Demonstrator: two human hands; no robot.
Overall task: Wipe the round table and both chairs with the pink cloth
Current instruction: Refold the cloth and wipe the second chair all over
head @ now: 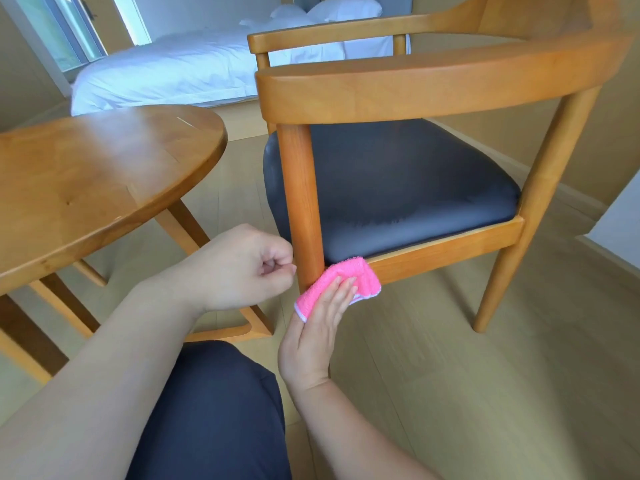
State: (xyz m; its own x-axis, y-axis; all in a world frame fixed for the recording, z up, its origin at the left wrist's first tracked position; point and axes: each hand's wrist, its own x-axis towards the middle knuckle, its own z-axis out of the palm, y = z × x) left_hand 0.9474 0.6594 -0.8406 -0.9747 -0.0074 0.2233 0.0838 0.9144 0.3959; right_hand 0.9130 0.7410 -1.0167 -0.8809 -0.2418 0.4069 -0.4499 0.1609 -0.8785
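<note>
The right hand (317, 336) presses the pink cloth (341, 284) flat-fingered against the chair (446, 245) rail to wipe it, while the left hand (242, 268), loosely fisted, holds nothing.

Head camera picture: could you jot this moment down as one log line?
stage: wiping chair | right hand: presses pink cloth on seat rail beside front leg | left hand: curled, empty | table: untouched

One wooden chair (398, 98) with a dark seat stands on the right. One round table (97, 174) stands on the left. One pink cloth (341, 282) lies near, at the chair's front leg. Two hands show: left hand (242, 268), right hand (318, 330). One bed (180, 71) lies far back, with two pillows (332, 8).
</note>
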